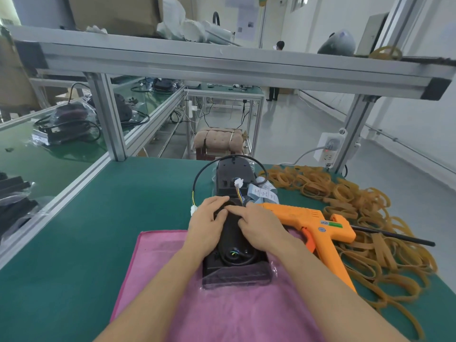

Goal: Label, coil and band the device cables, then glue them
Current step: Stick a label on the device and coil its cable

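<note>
Pink cloth lies nearest me on the green bench, and the black device sits on its far part. Both my left hand and right hand rest on the device with fingers curled over its black cable. Just right lies an orange glue gun; beyond it, a heap of rubber bands. White labels lie farther off.

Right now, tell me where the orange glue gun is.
In the head view, the orange plastic glue gun lies on the green table, right of the black device, beside the right hand, against the tan rubber bands.
</note>
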### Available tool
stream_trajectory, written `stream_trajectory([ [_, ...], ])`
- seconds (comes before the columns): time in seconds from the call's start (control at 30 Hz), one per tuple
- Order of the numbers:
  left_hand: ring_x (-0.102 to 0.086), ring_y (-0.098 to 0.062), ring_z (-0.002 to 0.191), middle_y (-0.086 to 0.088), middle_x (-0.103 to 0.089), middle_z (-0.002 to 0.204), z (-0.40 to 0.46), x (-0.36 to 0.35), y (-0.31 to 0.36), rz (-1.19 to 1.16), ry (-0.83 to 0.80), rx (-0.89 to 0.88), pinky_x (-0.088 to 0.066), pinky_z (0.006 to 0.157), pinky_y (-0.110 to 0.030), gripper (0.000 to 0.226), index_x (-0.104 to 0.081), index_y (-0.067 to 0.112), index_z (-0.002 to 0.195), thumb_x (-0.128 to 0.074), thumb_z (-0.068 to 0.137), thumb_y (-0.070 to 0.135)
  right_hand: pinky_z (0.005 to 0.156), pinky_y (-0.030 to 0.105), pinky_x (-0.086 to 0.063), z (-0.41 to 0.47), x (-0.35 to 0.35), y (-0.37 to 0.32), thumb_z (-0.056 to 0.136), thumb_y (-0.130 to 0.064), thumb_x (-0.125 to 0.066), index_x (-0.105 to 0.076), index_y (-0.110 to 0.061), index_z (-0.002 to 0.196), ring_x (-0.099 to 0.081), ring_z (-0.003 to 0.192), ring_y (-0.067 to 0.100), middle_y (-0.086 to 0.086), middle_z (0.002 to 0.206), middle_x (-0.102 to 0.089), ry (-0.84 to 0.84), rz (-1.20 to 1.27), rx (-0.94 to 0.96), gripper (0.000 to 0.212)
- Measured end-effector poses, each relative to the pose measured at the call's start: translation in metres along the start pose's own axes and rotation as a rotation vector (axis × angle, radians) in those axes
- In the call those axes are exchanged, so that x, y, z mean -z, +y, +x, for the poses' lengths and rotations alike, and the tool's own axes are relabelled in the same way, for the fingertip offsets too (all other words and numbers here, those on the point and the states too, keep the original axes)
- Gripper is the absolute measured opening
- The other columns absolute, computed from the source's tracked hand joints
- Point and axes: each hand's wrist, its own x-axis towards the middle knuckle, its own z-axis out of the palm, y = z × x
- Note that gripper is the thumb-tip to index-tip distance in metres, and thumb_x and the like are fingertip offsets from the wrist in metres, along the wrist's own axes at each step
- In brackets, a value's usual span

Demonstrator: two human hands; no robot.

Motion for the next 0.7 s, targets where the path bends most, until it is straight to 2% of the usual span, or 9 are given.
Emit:
stream_trajectory([
  [0.1,-0.053,-0.017,0.121,0.003,-0.059,0.134,0.0,0.0,0.001,0.109,0.064,0.012,-0.035,0.096,-0.021,0.035,-0.061,0.018,0.129,-0.054,0.096,0.013,0.085,0.039,-0.046,-0.002,-0.001,0.001,0.096,-0.01,-0.037,-0.039,-0.022,0.14,-0.055,0.104,0.029,0.01,0.114,-0.057,0.043,0.1,-0.015,0.046],
  [0.2,-0.053,-0.016,0.12,0.009,-0.058,0.134,0.001,0.001,0.001,0.238,0.115,0.011,-0.035,0.097,-0.025,0.032,-0.064,0.024,0.126,-0.054,0.096,0.022,0.071,0.032,-0.04,-0.007,-0.005,0.006,0.097,-0.011,-0.04,-0.04,-0.017,0.136,-0.054,0.085,0.021,0.004,0.095,-0.057,0.101,0.287,-0.077,0.04],
  [0.27,-0.052,-0.016,0.117,0.01,-0.058,0.131,0.002,0.002,0.0,0.366,0.128,-0.052,-0.033,0.096,-0.028,0.031,-0.064,0.026,0.126,-0.052,0.097,0.028,0.067,0.029,-0.037,-0.01,-0.005,0.004,0.098,-0.011,-0.044,-0.027,-0.015,0.146,-0.049,0.072,0.018,0.002,0.078,-0.051,0.145,0.385,-0.119,0.051],
  [0.37,-0.049,-0.022,0.107,0.0,-0.057,0.116,0.0,0.003,0.002,0.473,0.135,-0.138,-0.036,0.091,-0.034,0.032,-0.065,0.022,0.125,-0.051,0.098,0.029,0.059,0.017,-0.042,-0.02,0.001,0.006,0.096,-0.013,-0.053,-0.001,-0.015,0.153,-0.051,0.065,0.012,0.003,0.077,-0.055,0.245,0.636,-0.231,0.077],
  [0.4,-0.049,-0.025,0.103,-0.003,-0.056,0.111,-0.001,0.003,0.003,0.495,0.141,-0.159,-0.037,0.088,-0.036,0.031,-0.066,0.019,0.123,-0.051,0.098,0.028,0.063,0.018,-0.046,-0.023,0.003,0.009,0.095,-0.015,-0.055,-0.01,-0.013,0.152,-0.051,0.066,0.013,0.004,0.079,-0.056,0.224,0.703,-0.259,0.072],
  [0.43,-0.048,-0.026,0.1,-0.005,-0.055,0.107,-0.002,0.004,0.004,0.519,0.141,-0.178,-0.038,0.086,-0.038,0.031,-0.066,0.016,0.122,-0.05,0.098,0.028,0.07,0.026,-0.049,-0.027,0.006,0.01,0.094,-0.014,-0.056,-0.033,-0.01,0.141,-0.05,0.067,0.017,0.008,0.08,-0.055,0.164,0.721,-0.265,0.053],
  [0.5,-0.048,-0.027,0.1,-0.007,-0.055,0.107,-0.004,0.005,0.005,0.56,0.117,-0.213,-0.038,0.086,-0.037,0.032,-0.063,0.013,0.123,-0.048,0.1,0.029,0.071,0.037,-0.05,-0.034,0.015,0.014,0.092,-0.012,-0.057,-0.056,-0.004,0.098,-0.049,0.07,0.023,0.019,0.078,-0.053,0.038,0.763,-0.264,0.01],
  [0.63,-0.048,-0.023,0.107,-0.004,-0.056,0.114,-0.015,0.012,0.007,0.454,0.094,-0.217,-0.034,0.092,-0.033,0.032,-0.06,0.015,0.126,-0.048,0.1,0.029,0.036,0.012,-0.033,-0.046,0.025,0.023,0.092,-0.012,-0.06,-0.068,-0.006,0.099,-0.047,0.044,0.006,0.003,0.06,-0.054,-0.054,0.725,-0.313,0.011],
  [0.7,-0.049,-0.019,0.106,0.0,-0.057,0.112,-0.028,0.015,0.013,0.32,0.092,-0.283,-0.033,0.092,-0.03,0.029,-0.066,0.014,0.117,-0.053,0.097,0.032,0.039,0.013,-0.035,-0.047,0.024,0.025,0.092,-0.007,-0.061,-0.07,-0.007,0.101,-0.045,0.041,0.004,0.003,0.059,-0.053,-0.023,0.807,-0.285,0.013],
])
